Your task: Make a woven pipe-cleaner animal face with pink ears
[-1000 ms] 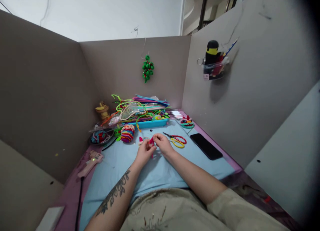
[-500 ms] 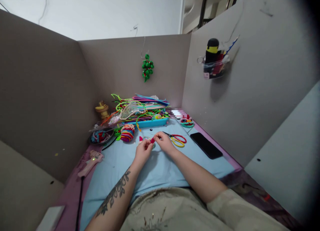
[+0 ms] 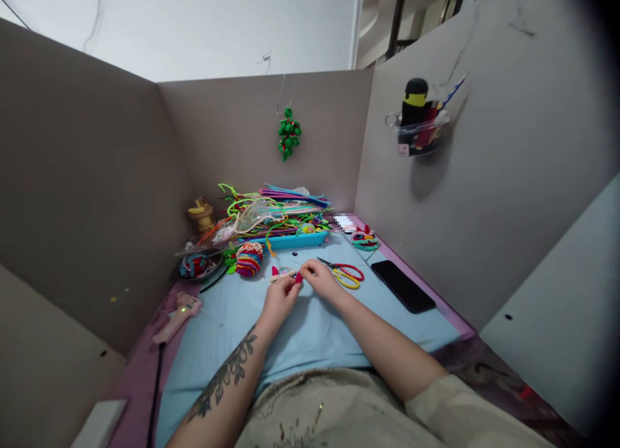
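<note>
Between my hands is a small crimson piece [image 3: 299, 278], which looks like bent pipe cleaner. My left hand [image 3: 281, 297] pinches it from the left and below. My right hand [image 3: 318, 277] is closed at its upper right side, fingertips pressed together. Just beyond the hands lies a small pale craft piece [image 3: 281, 277] with a crimson point, partly covered by my fingers. Scissors [image 3: 349, 277] with red and yellow handles rest beside my right hand. A striped multicoloured bundle [image 3: 249, 259] stands beyond my left hand.
A blue tray [image 3: 300, 241] heaped with colourful pipe cleaners is at the back. On the left are a pink glue gun [image 3: 178, 319] and a dark bowl [image 3: 197, 265]. A black phone [image 3: 403, 286] lies at right. Grey panels enclose the table; a clear cup [image 3: 421, 135] hangs on the right one.
The view has shifted slightly, so everything sits a little lower and further right. Both hands stay closed around the crimson piece, with small finger movements.
</note>
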Demonstrator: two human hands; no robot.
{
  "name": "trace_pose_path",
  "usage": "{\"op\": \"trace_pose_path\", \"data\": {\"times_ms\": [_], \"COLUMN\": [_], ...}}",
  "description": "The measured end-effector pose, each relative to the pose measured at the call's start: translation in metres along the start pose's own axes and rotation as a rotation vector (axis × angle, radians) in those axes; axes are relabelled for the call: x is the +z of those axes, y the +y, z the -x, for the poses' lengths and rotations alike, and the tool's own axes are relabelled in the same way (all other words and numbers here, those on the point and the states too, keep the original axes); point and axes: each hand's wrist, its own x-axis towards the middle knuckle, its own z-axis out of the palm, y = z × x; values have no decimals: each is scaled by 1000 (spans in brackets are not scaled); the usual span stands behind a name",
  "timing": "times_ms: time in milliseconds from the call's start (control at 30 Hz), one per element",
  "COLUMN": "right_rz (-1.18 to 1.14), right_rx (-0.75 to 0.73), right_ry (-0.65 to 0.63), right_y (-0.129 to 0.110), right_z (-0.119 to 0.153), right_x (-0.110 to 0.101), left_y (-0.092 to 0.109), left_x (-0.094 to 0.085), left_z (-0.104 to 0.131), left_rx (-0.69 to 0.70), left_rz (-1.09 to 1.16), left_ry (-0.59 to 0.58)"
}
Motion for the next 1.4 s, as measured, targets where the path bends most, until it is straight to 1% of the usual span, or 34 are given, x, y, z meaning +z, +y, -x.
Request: {"op": "trace_pose_path", "data": {"times_ms": [100, 200, 300, 400, 500, 600, 733, 800, 900, 967, 1033, 1167, 1267, 1400], "right_rz": [-34, -11, -17, -161, -342, -445, -531, -533, -483, -404, -295, -47, 158, 334], "right_rx": [25, -7, -17, 52, 129, 168, 215, 217, 195, 157, 110, 27, -53, -103], "right_ry": [-8, -14, -9, -19, -91, -122, -75, -35, 21, 43, 59, 60, -19, -176], "right_y": [2, 4, 8, 11, 8, 4, 2, 2, 4, 5, 7, 8, 6, 5], "right_z": [1, 2, 4, 6, 9, 12, 13, 12, 9, 7, 6, 5, 4, 6], "right_x": [2, 1, 2, 5, 10, 16, 23, 24, 22, 18, 15, 9, 6, 3], "left_y": [0, -2, -5, -6, -6, -8, -15, -19, -21, -21, -19, -12, -8, -7], "left_x": [2, 4, 5, 6, 6, 7, 11, 13, 14, 12, 9, 1, -3, -9], "left_z": [1, 2, 4, 5, 4, 4, 3, 1, -1, -1, 0, 2, 4, 3], "left_rx": [-28, -59, -43, -51, -77, -77, -86, -92, -103, -94, -44, 104, 161, 164], "left_rz": [18, 26, -5, 26, 88, 111, 146, 159, 167, 148, 78, -93, -174, -221], "left_ry": [27, 64, 65, 63, 102, 128, 169, 167, 117, 109, 118, 116, 92, 66]}}
